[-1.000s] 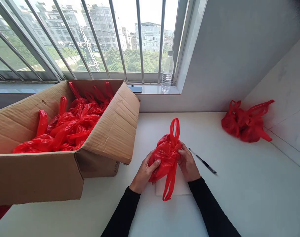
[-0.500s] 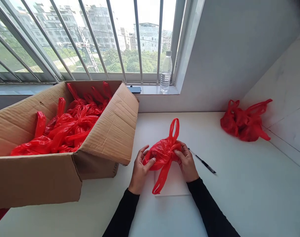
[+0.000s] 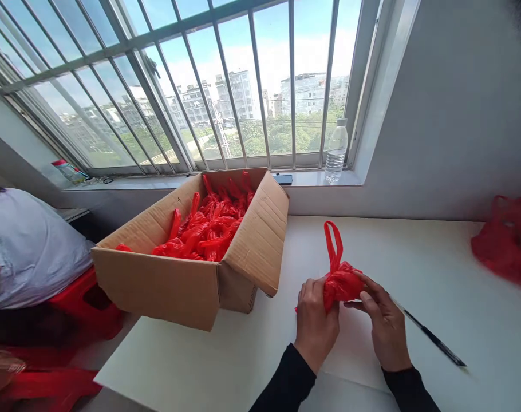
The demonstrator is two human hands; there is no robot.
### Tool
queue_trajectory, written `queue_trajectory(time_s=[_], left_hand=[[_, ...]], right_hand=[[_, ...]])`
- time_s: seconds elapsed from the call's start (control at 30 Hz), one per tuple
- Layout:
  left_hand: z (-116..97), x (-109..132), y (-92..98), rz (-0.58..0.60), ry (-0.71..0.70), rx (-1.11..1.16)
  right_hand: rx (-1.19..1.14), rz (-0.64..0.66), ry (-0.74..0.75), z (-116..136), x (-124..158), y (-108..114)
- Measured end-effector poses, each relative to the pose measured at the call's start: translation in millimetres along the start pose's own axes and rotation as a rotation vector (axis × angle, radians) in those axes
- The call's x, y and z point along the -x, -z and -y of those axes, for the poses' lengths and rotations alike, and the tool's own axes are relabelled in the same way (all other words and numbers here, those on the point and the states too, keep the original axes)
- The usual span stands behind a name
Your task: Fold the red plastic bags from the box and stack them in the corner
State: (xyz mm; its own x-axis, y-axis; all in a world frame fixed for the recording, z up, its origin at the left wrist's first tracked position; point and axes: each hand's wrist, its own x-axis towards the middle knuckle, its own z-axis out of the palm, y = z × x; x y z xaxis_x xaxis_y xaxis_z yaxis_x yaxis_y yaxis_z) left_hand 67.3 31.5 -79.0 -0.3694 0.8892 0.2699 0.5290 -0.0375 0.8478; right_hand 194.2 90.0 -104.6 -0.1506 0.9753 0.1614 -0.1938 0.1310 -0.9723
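A small red plastic bag [image 3: 341,279], bunched tight with one loop handle standing up, is held over the white table [image 3: 209,372] between both my hands. My left hand [image 3: 315,320] is closed around its left side, fingers curled over the plastic. My right hand [image 3: 383,320] pinches its right side with thumb and fingers. Under my hands lies a white sheet [image 3: 355,366].
An open cardboard box [image 3: 187,286] full of several red bags stands at the left of the table. A black pen [image 3: 432,339] lies right of my hands. More red bags [image 3: 507,240] sit far right. A water bottle [image 3: 336,151] and phone [image 3: 283,179] rest on the sill. A person in a grey shirt [image 3: 24,246] sits left.
The camera has swung left and up, bringing the seated person and red stool into view. The bag is now squeezed smaller between my hands, its lower handle tucked out of sight.
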Motion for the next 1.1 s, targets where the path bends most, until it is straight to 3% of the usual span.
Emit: queue_trajectory(time_s=[0.13, 0.2, 0.3, 0.4, 0.53, 0.63, 0.7, 0.9, 1.0, 1.1], left_hand=[[-42, -3, 25.3, 0.089, 0.127, 0.190], [-70, -2, 51.3, 0.135, 0.163, 0.288], [-113, -8, 106.4, 0.141, 0.178, 0.449], [-150, -29, 172.2, -0.029, 0.101, 0.487], [-178, -68, 250.7, -0.397, -0.182, 0.121], [-167, -90, 294.9, -0.582, -0.253, -0.430], [-142, -98, 319.3, -0.555, -0.185, -0.677], [-44, -98, 370.1, -0.109, 0.252, -0.874], [-24, -99, 379.8, 0.140, 0.357, -0.929], [-23, -109, 380.4, 0.301, 0.363, -1.006]], right_hand=[[-0.041, -0.207, -0.034, 1, -3, 7], [-0.082, -0.279, -0.060, -2, -7, 11], [-0.106, -0.303, -0.120, -8, -10, 14], [-0.108, -0.270, -0.170, -11, -8, 11], [-0.101, -0.219, -0.201, -11, -5, 5], [-0.104, -0.213, -0.198, -12, -4, 3], [-0.107, -0.210, -0.198, -13, -5, 2], [-0.114, -0.207, -0.249, -15, -7, 4], [-0.094, -0.157, -0.302, -15, -7, 5], [-0.075, -0.104, -0.338, -17, -6, 5]])
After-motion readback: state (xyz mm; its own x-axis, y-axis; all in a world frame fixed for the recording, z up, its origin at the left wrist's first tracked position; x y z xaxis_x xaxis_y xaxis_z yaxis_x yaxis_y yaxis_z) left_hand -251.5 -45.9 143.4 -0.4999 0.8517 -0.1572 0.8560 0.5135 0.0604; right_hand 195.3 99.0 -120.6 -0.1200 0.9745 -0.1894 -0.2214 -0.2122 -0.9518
